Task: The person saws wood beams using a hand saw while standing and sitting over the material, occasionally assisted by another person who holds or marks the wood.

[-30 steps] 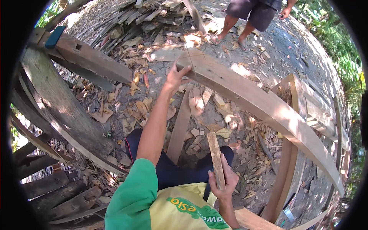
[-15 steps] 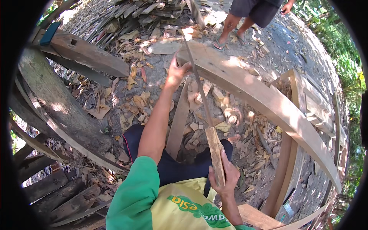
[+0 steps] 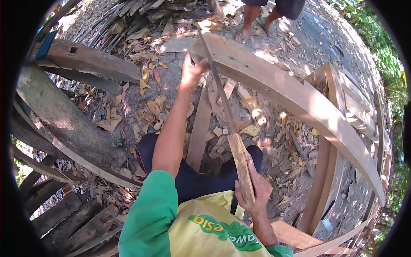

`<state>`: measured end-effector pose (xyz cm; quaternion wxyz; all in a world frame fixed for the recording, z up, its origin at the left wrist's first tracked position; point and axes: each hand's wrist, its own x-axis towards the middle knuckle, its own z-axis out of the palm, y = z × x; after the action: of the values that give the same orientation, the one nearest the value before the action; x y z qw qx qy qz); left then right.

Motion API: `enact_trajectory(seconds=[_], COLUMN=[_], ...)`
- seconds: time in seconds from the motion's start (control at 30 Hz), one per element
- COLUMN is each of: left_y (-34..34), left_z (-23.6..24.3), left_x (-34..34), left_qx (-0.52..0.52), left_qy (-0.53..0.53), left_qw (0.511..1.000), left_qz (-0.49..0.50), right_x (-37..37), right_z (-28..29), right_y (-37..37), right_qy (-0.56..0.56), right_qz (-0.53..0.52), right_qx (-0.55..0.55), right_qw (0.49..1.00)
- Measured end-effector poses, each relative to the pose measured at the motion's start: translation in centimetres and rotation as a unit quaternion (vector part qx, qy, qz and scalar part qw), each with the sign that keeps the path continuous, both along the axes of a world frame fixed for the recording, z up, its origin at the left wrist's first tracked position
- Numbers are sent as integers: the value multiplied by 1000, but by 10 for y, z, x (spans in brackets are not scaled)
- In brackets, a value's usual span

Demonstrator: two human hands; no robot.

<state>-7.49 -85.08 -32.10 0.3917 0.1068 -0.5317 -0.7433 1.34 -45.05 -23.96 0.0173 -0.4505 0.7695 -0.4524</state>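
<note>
A handsaw [image 3: 221, 88] with a long wooden handle lies across the near end of a thick curved timber [image 3: 265, 79], its narrow blade seen almost edge-on. My right hand [image 3: 258, 188] is wrapped around the handle, close to my body. My left hand [image 3: 192, 72] grips the timber's end just left of the blade, with the thumb pointing towards it. Some left fingers are hidden behind the wood. From that end the timber curves away to the right and down. Whether the blade has cut into it, I cannot tell.
A person's legs [image 3: 249, 19] in sandals stand beyond the timber. A notched beam [image 3: 92, 62] and a tree trunk [image 3: 64, 115] are at left. Beneath the curved timber stands an upright wooden support [image 3: 319, 184]. Stacked sticks [image 3: 124, 21] lie far off; leaves and wood chips cover the ground.
The whole scene sits slightly higher in the picture. Both hands keep their holds, and the saw lies at much the same place on the timber.
</note>
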Motion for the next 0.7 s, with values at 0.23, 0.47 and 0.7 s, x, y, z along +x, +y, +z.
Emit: enact_trajectory(seconds=[0.23, 0.47, 0.7], left_y=[-15, -5, -15], left_z=[-24, -13, -16], left_x=[2, -3, -2], left_qx=[-67, -43, -58], left_qy=[-85, -58, -5], left_qw=[991, 995, 997], left_qz=[78, 73, 48], right_x=[-14, -11, -5], right_z=[6, 5, 5], right_y=[-34, -23, -19], right_qy=[-24, -22, -17], right_qz=[7, 7, 10], right_qx=[-15, -14, -2], right_qw=[1000, 1000, 1000])
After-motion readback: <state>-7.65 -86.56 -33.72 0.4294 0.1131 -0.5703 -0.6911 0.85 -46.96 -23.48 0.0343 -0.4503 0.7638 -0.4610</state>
